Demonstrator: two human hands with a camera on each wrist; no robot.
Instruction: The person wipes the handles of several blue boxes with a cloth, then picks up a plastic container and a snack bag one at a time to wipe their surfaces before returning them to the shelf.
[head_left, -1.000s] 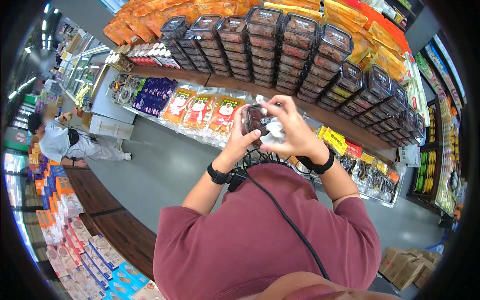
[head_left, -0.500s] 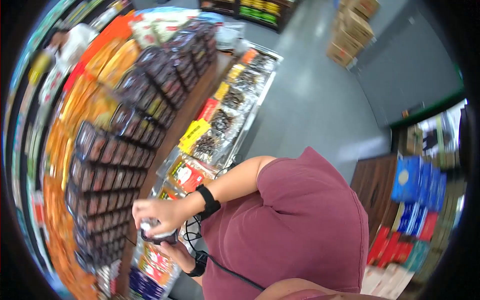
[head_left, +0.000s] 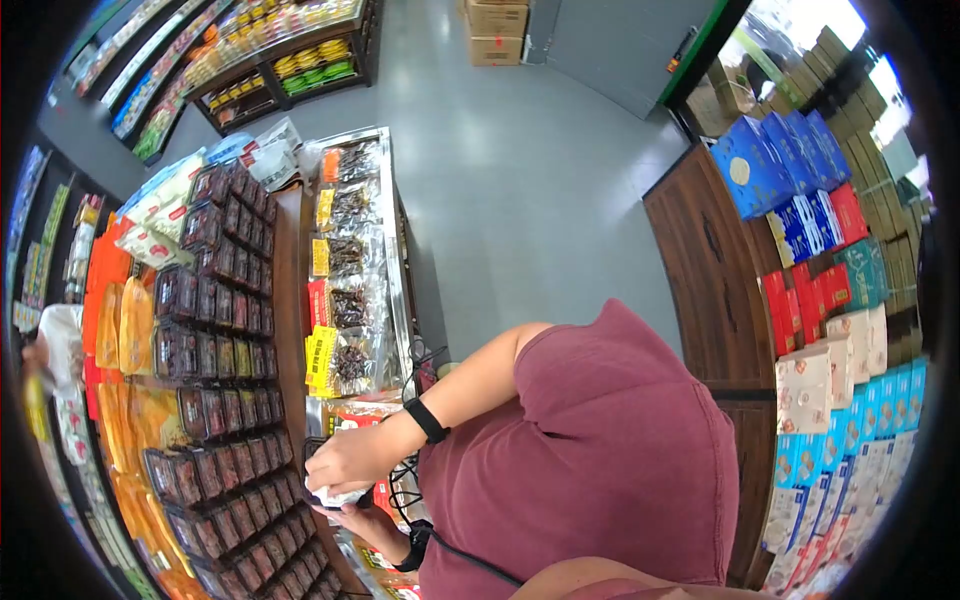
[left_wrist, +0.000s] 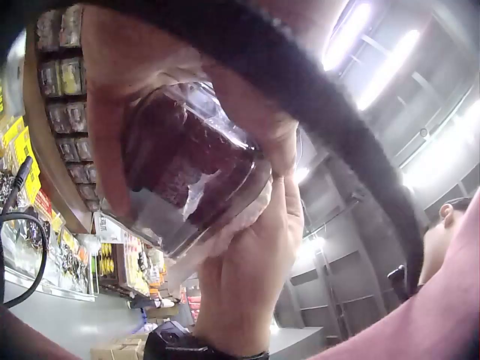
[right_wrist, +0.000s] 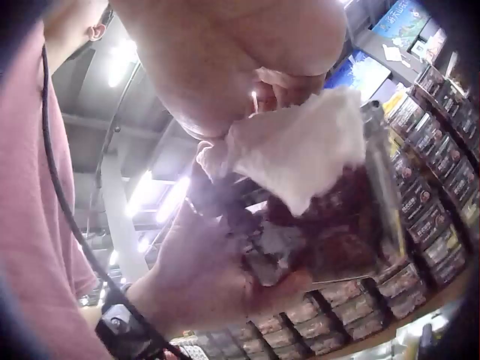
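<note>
My left hand [head_left: 372, 528] grips a clear plastic box [left_wrist: 184, 161] of dark food, its fingers and thumb around the sides in the left wrist view. In the right wrist view the box [right_wrist: 352, 232] is tilted. My right hand [head_left: 350, 458] holds a crumpled white tissue [right_wrist: 300, 142] against the box. In the head view this hand covers most of the box, and a strip of the tissue [head_left: 340, 497] shows below its fingers.
Stacks of similar boxes [head_left: 215, 410] fill the display at left, beside orange bags [head_left: 135, 325]. A metal-edged tray [head_left: 392, 230] of packaged food runs along it. Grey floor [head_left: 530, 200] lies ahead. At right, a wooden counter [head_left: 705, 270] bears gift boxes [head_left: 755, 165].
The person has turned, so the display now lies to the left and the counter to the right. Both hands still hold the box and tissue, with the right hand now over the box.
</note>
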